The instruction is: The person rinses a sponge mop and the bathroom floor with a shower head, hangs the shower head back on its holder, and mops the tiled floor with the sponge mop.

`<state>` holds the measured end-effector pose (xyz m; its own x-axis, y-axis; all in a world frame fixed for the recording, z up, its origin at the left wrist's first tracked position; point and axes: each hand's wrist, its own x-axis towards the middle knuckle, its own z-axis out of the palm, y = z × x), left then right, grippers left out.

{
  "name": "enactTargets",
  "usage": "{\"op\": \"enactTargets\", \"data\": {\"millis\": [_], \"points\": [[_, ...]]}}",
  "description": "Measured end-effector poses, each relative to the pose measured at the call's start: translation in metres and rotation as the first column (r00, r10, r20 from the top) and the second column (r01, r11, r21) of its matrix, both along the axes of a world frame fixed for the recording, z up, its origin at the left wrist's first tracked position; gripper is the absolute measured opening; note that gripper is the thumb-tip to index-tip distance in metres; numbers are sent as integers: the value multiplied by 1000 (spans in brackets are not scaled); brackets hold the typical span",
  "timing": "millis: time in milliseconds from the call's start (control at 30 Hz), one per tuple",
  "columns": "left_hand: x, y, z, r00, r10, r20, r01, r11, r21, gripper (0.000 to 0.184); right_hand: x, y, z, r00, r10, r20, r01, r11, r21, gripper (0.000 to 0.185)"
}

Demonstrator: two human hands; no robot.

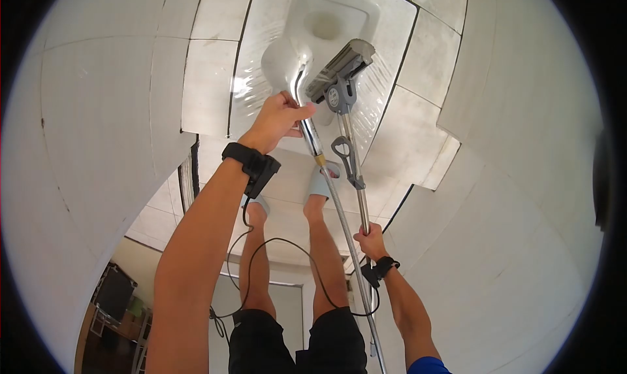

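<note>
My left hand (277, 122) is closed round the handle of a chrome shower head (302, 77), which is raised over the squat toilet (261, 113). A metal hose (339, 214) runs down from the handle toward the bottom of the view. Lower and to the right, my right hand (373, 241) grips the metal pole of a sponge mop (346, 106). Its grey head is over the toilet's ribbed surface, beside the shower head; whether it touches is unclear. A grey lever sits partway along the pole. I cannot make out whether water is flowing.
Tiled walls (104, 113) rise close on both sides. Pale floor tiles (418, 119) surround the toilet. My feet in light slippers (318, 183) stand just before it. A thin black cable (277, 239) loops between my wrist bands. Dark furniture (115, 292) shows at lower left.
</note>
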<state>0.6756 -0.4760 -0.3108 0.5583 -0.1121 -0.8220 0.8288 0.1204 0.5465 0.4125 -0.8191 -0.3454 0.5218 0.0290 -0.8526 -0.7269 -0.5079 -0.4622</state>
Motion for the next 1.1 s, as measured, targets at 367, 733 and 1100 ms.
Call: {"op": "enactTargets", "data": {"millis": [367,733,1100], "points": [[-42,16,0,995,99,16,-100,995,26,27,19,13,20,998,-51,-44,51,999,-7,20],[-62,10,54,977,155,147,-160,987,25,24,21,16,78,993,3,115,-2,1000,-7,14],[-137,-1,66,913,367,179,-378,925,36,24,17,19,143,982,-88,168,91,996,-9,13]]}}
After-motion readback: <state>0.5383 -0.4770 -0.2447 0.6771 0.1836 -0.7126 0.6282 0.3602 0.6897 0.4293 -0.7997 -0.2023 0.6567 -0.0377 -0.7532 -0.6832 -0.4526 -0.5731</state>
